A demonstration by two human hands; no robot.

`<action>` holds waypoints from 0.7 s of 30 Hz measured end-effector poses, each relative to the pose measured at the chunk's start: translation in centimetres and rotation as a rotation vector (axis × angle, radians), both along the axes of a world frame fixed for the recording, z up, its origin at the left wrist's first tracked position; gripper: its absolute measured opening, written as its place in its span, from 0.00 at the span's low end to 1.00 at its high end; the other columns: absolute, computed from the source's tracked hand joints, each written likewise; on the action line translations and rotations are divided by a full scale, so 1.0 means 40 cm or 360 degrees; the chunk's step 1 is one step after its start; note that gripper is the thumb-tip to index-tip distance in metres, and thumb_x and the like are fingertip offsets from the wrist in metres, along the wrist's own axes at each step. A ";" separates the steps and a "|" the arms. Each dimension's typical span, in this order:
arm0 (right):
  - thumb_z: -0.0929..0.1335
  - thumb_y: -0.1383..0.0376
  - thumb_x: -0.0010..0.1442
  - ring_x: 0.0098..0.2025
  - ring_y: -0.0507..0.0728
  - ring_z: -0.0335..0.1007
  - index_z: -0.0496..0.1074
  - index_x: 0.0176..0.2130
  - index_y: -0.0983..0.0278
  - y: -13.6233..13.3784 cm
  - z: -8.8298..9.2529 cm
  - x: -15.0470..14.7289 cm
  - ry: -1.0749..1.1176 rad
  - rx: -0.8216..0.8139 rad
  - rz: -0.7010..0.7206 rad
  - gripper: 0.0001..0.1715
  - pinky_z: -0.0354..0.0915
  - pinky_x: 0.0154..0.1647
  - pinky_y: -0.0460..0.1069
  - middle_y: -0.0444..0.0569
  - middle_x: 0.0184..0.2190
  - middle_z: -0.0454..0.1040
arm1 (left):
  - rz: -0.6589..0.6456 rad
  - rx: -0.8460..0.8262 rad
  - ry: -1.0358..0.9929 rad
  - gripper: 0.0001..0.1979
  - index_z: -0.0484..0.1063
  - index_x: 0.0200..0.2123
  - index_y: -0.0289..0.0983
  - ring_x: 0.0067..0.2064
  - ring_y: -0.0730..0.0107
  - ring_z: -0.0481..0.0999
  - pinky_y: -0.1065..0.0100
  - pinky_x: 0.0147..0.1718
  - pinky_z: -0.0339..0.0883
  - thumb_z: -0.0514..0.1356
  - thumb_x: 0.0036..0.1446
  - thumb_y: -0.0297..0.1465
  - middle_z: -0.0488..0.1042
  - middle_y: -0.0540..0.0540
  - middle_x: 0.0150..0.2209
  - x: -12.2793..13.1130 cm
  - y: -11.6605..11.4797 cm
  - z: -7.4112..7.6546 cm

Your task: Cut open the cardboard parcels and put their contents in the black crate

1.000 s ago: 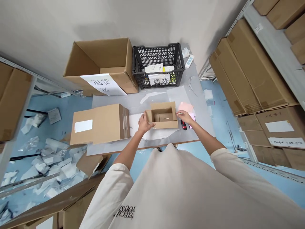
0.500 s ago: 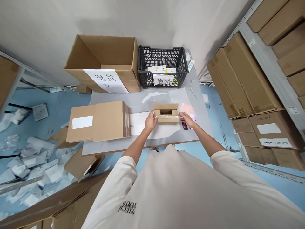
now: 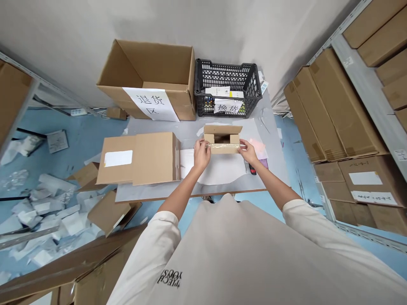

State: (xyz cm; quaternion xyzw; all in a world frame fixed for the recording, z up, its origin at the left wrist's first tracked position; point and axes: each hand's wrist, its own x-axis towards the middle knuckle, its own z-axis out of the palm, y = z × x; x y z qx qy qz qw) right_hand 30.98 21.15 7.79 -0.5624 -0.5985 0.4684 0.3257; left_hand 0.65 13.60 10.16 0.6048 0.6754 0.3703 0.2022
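A small open cardboard box (image 3: 222, 149) sits on the table between my two hands, its back flap raised and side flaps standing inward. Clear tape runs along its front flap. My left hand (image 3: 201, 153) grips the box's left end, and my right hand (image 3: 247, 151) grips its right end with the thumb toward the front edge. Beneath and in front lies a white sheet of paper (image 3: 216, 171). Close by my right wrist are a black-and-red cutter-like tool (image 3: 252, 169), a purple item (image 3: 263, 163) and a pink sheet (image 3: 257, 146).
Flattened-looking stacked cartons (image 3: 149, 157) lie on the table's left side. Behind them stand a large open carton (image 3: 178, 103) and a black plastic crate (image 3: 200, 91) with packets inside. Shelves of cartons (image 3: 346, 106) rise at right. Discarded packaging (image 3: 47, 212) covers the floor at left.
My hands and the small box have moved slightly away from me across the table. The box's back flap stands higher in view. The whole scene has shifted a little to the right.
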 end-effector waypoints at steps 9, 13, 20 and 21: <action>0.73 0.62 0.55 0.54 0.65 0.82 0.75 0.63 0.63 0.150 -0.037 -0.291 -0.0022 -0.0025 0.0037 0.36 0.78 0.64 0.63 0.60 0.60 0.83 | 0.0295 -0.0364 0.0179 0.16 0.75 0.59 0.39 0.70 0.40 0.73 0.42 0.71 0.67 0.56 0.72 0.28 0.68 0.29 0.72 -0.153 0.029 0.012; 0.71 0.64 0.53 0.44 0.62 0.81 0.76 0.51 0.58 0.150 -0.078 -0.353 -0.0155 -0.0110 0.0026 0.24 0.79 0.60 0.64 0.54 0.54 0.85 | 0.0220 -0.0560 0.0405 0.21 0.74 0.62 0.37 0.78 0.34 0.63 0.35 0.74 0.61 0.58 0.68 0.27 0.60 0.26 0.79 -0.153 0.010 0.001; 0.69 0.61 0.58 0.50 0.65 0.80 0.78 0.39 0.58 0.147 -0.103 -0.373 -0.0186 -0.0038 0.0142 0.09 0.75 0.66 0.65 0.53 0.51 0.86 | -0.0181 -0.0621 0.0670 0.29 0.70 0.71 0.37 0.76 0.39 0.66 0.40 0.74 0.59 0.55 0.69 0.26 0.69 0.28 0.74 -0.106 -0.040 -0.009; 0.69 0.61 0.59 0.51 0.64 0.80 0.79 0.40 0.58 0.149 -0.103 -0.369 -0.0164 -0.0028 0.0156 0.10 0.75 0.67 0.64 0.54 0.53 0.85 | -0.0194 -0.0627 0.0688 0.30 0.69 0.72 0.36 0.75 0.39 0.67 0.41 0.74 0.59 0.54 0.69 0.26 0.69 0.28 0.73 -0.102 -0.043 -0.010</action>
